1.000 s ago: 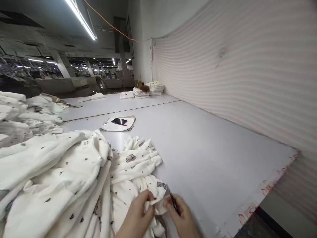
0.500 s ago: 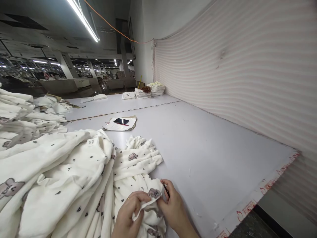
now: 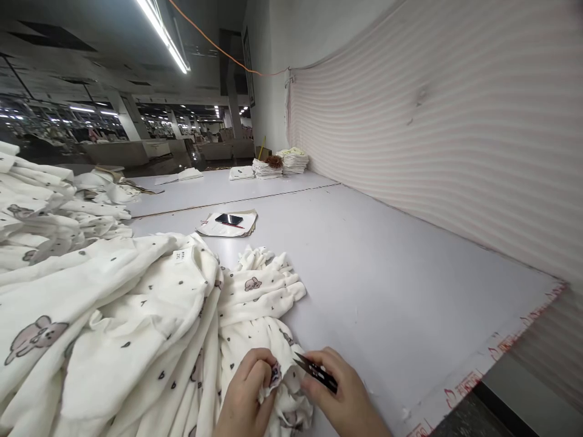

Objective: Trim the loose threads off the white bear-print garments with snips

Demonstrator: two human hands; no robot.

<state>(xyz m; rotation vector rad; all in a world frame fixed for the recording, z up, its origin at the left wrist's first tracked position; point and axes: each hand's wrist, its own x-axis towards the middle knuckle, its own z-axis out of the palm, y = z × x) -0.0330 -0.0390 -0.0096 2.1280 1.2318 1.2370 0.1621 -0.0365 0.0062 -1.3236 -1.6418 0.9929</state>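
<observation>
My left hand [image 3: 250, 388] pinches the edge of a white garment [image 3: 255, 337] printed with bears and small dark marks. My right hand [image 3: 339, 388] is closed around black thread snips [image 3: 317, 371], their blades pointing left at the garment's edge. The blade tips sit just above the cloth; whether they touch it I cannot tell. Left of my hands, a larger heap of the same white printed fabric [image 3: 136, 328] covers the table, with a size label [image 3: 181, 256] at a neckline. Part of the gripped cloth is hidden behind my left fingers.
A phone [image 3: 229, 220] and a red pen lie on a stack of papers [image 3: 212, 226] ahead. Folded white cloth piles [image 3: 294, 161] stand at the back, by the striped fabric [image 3: 432, 133] hung along the right. More garments [image 3: 36, 212] are heaped at far left. The table edge [image 3: 492, 358] runs right.
My right hand has turned and shifted slightly right, so the snips' blades now show pointing left. My left hand has bunched the cloth edge closer. The view has shifted slightly.
</observation>
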